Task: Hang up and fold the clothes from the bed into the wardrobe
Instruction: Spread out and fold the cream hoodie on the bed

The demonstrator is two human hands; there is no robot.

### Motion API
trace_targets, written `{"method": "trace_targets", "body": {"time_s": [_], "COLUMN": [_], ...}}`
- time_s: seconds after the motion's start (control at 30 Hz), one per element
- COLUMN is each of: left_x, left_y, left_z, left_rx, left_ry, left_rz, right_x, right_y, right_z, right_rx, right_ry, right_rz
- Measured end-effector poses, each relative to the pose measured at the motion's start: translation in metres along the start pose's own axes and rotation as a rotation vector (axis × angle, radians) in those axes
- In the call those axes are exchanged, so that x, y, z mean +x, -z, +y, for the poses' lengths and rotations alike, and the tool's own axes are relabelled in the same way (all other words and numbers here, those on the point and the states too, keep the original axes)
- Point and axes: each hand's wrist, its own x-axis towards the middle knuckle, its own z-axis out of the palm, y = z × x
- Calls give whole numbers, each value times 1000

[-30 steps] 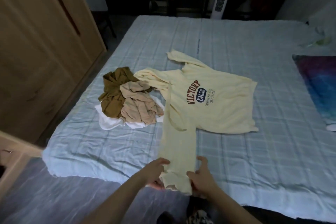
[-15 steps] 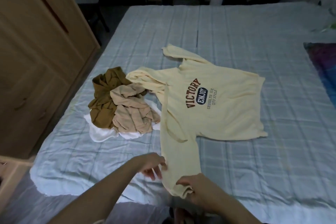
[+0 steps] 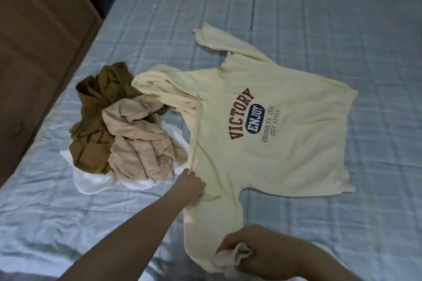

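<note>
A pale yellow hoodie (image 3: 285, 143) printed "VICTORY ENJOY" lies spread face up on the bed (image 3: 342, 18). My right hand (image 3: 258, 251) is closed on the cuff of its near sleeve at the bed's front edge. My left hand (image 3: 193, 186) rests on the upper part of that same sleeve near the shoulder, fingers pressing the fabric and touching the drawstring. To the left lies a heap with a brown garment (image 3: 96, 116), a beige garment (image 3: 141, 143) and a white one (image 3: 91, 182) beneath.
The wooden wardrobe (image 3: 38, 41) stands along the left side of the bed, its doors shut in view. A narrow dark gap of floor separates it from the bed. The light blue checked bedcover hangs over the near edge.
My left hand has slid up the sleeve from the cuff toward the shoulder. My right hand keeps hold of the cuff. My head has moved closer over the bed.
</note>
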Motion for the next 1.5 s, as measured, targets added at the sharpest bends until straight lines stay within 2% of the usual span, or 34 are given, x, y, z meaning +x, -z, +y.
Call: {"method": "trace_targets", "body": {"time_s": [0.03, 0.07, 0.1, 0.13, 0.2, 0.27, 0.33, 0.4, 0.5, 0.57, 0.63, 0.73, 0.87, 1.0, 1.1, 1.13, 1.17, 1.2, 1.27, 1.3, 1.37, 1.4, 1.43, 1.5], "left_x": [-4, -4, 1, 6, 16, 23, 25, 24, 37, 63, 91, 129, 159, 167, 167, 168, 169, 171, 174, 177, 190, 199, 209, 224], "left_y": [8, 18, 27, 40, 66, 92, 110, 123, 147, 162, 171, 176, 166, 151, 149, 150, 153, 154, 156, 155, 142, 130, 118, 101], "left_z": [2, -2, -7, -19, -44, -82, -124, -157, -184, -203, -222, -249, -284, -300, -288, -280, -271, -261, -229, -207, -165, -147, -136, -130], "left_rx": [-195, -368, -471, -640, -1017, -1164, -1070, -852, -579, -627, -662, -591, -543, -597, -456, -370, -286, -215, -132, -108, 23, 153, 259, 315], "left_ry": [78, 153, 190, 320, 553, 738, 913, 992, 887, 808, 757, 789, 889, 853, 904, 918, 888, 778, 309, 37, -380, -478, -508, -462], "left_rz": [-98, -113, 39, 120, 407, 602, 703, 781, 856, 850, 821, 752, 611, 649, 570, 601, 684, 803, 977, 973, 785, 660, 547, 412], "right_x": [2, 2, 3, 3, 8, 15, 26, 38, 62, 81, 98, 118, 149, 165, 172, 174, 177, 181, 189, 194, 205, 211, 218, 234], "right_y": [10, 21, 33, 46, 75, 107, 133, 150, 169, 190, 214, 239, 228, 210, 218, 227, 240, 254, 284, 299, 327, 339, 350, 373], "right_z": [1, 2, 3, 4, 5, 3, 8, 11, 19, 30, 45, 56, 80, 103, 109, 110, 110, 110, 109, 109, 111, 113, 115, 122], "right_rx": [20, 45, 59, 60, 45, 69, 106, 155, 57, -65, -85, 12, 34, 51, -17, -45, -81, -105, -128, -139, -145, -146, -153, -170], "right_ry": [17, 22, 16, 9, -19, -52, -80, -96, -86, -101, -142, -118, -159, -202, -223, -228, -230, -231, -231, -225, -227, -227, -225, -220], "right_rz": [5, 8, 5, 3, 20, 61, 97, 77, 135, 336, 476, 502, 604, 700, 770, 812, 855, 896, 963, 998, 1056, 1081, 1104, 1145]}}
